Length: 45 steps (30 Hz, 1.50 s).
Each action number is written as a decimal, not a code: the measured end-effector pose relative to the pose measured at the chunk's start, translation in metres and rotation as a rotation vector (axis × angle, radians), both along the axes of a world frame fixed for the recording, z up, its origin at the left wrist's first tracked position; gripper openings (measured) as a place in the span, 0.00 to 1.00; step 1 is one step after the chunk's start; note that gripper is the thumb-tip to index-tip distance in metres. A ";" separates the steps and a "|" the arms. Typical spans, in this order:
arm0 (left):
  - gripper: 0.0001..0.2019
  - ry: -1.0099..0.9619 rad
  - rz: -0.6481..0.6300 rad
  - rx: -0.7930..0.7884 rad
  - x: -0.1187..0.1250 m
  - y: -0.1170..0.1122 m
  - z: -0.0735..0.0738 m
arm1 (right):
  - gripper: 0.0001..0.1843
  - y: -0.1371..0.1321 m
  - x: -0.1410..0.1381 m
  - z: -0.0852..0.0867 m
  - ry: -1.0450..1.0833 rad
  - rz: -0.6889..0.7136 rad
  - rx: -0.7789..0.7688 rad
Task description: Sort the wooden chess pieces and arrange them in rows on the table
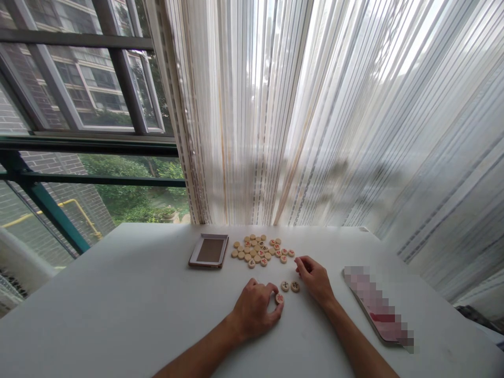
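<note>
Head view, the only one. Left hand (258, 310), lower middle of frame: thumb and index close around a red-marked piece (279, 298), face up, flat or nearly so on the white table (157, 299). Right hand (315, 279), right of centre: fingers curled, narrow; can't tell if anything is inside the curl. Its fingertips are near the right edge of the loose cluster (261, 253) at frame centre, contact unclear.

Two dark-marked pieces, the left one (285, 286) and the right one (295, 286), sit side by side just above and right of the held piece.

Risks, my judgement: the pinch looks to be on the rim only, so an uneven squeeze could make the piece slip out or skid. The pair is close, so a push up and right with the left hand could knock it out of line. Right hand dropping lower in frame could brush the same pair. A careless sweep of the right fingers could scatter the cluster, where pieces crowd together and many show no mark, so a wrong pick is easy.

Brown-and-white case (212, 251), left of cluster: well apart from both hands, low risk. Pixelated pink object (368, 302), lower right: beside the right forearm, could get nudged by an elbow swing.
</note>
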State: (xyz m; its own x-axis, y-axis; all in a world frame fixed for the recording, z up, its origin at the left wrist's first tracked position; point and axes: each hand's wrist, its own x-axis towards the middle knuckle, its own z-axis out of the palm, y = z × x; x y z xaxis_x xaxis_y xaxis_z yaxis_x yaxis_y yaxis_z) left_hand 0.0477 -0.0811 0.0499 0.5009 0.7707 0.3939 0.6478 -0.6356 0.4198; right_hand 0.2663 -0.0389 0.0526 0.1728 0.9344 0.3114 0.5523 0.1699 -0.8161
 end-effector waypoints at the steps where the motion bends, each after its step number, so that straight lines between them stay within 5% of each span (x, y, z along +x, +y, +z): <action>1: 0.10 0.003 0.000 -0.001 0.000 0.000 0.000 | 0.26 0.000 0.000 0.000 0.004 0.001 0.001; 23: 0.13 0.006 0.016 -0.043 -0.001 0.002 -0.002 | 0.23 0.001 0.001 -0.003 0.021 0.003 0.002; 32: 0.15 -0.186 0.015 -0.236 -0.007 0.010 0.006 | 0.23 0.001 0.001 -0.002 0.029 0.017 0.017; 37: 0.17 -0.278 0.075 -0.244 -0.021 0.042 0.024 | 0.23 0.002 0.001 -0.004 0.033 0.016 0.033; 45: 0.12 0.005 0.048 -0.197 -0.034 0.136 0.052 | 0.22 0.003 0.000 -0.006 0.054 0.015 0.065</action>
State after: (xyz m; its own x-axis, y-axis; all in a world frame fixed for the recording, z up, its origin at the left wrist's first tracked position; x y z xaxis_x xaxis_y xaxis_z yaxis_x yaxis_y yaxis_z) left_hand 0.0137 0.0552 0.1019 0.4629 0.8559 0.2304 0.6779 -0.5094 0.5301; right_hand 0.2662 -0.0359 0.0470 0.1769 0.9153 0.3620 0.5047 0.2314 -0.8317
